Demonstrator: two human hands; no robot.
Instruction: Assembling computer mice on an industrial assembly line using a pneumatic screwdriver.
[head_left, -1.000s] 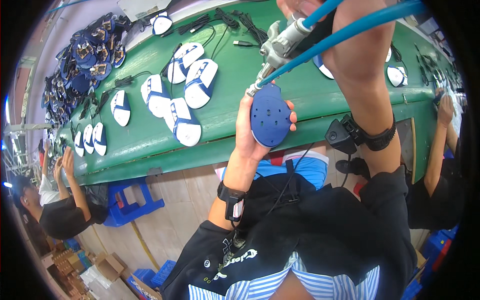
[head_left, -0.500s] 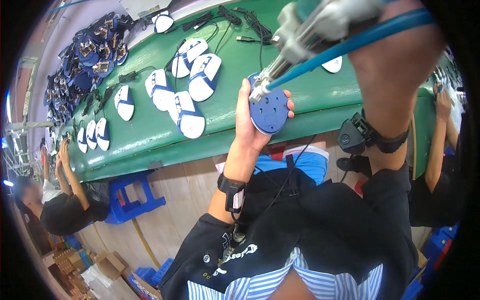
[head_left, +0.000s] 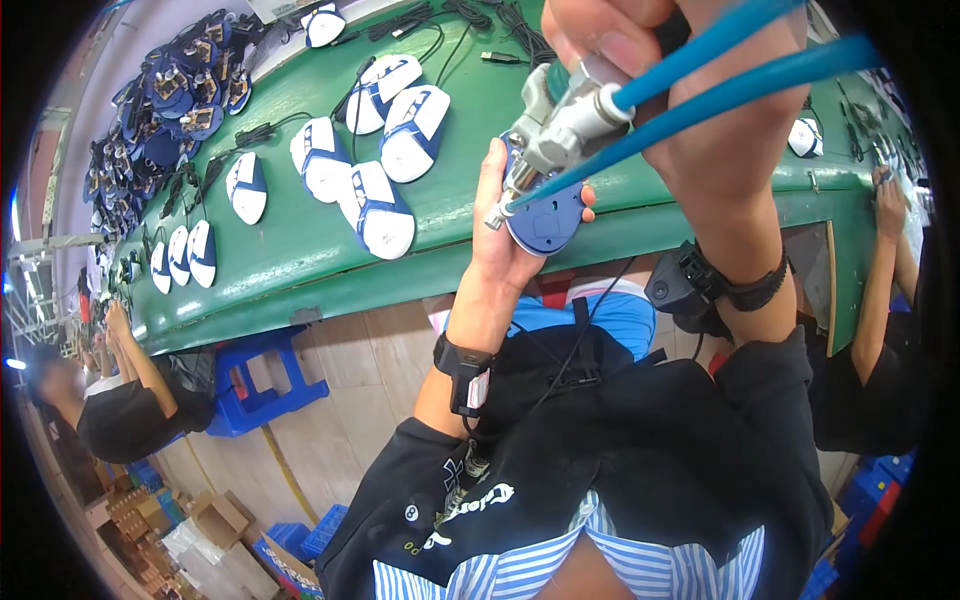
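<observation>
My left hand (head_left: 497,250) is closed round a computer mouse (head_left: 545,230), held with its dark blue underside up; small screw holes show in it. My right hand (head_left: 715,130) grips a grey metal air screwdriver (head_left: 565,140) with two blue hoses. Its narrow tip slants down across the mouse and ends over the mouse's near-left edge, by the base of my left thumb. Whether the tip touches anything I cannot tell. The screwdriver hides the mouse's far part. White and blue mice (head_left: 383,215) lie on the green bench left of my left hand.
The green bench (head_left: 290,265) holds coiled black cables (head_left: 525,40) and, at far left, a heap of blue mouse bases (head_left: 170,90) with circuit boards. Another person's arms (head_left: 145,360) reach in at left, another's (head_left: 880,260) at right. A blue stool (head_left: 245,395) stands below the bench.
The screwdriver's tip has shifted left and nearer, from over the mouse's base to its edge. My right hand has come left and lower into view. The left hand still holds the mouse.
</observation>
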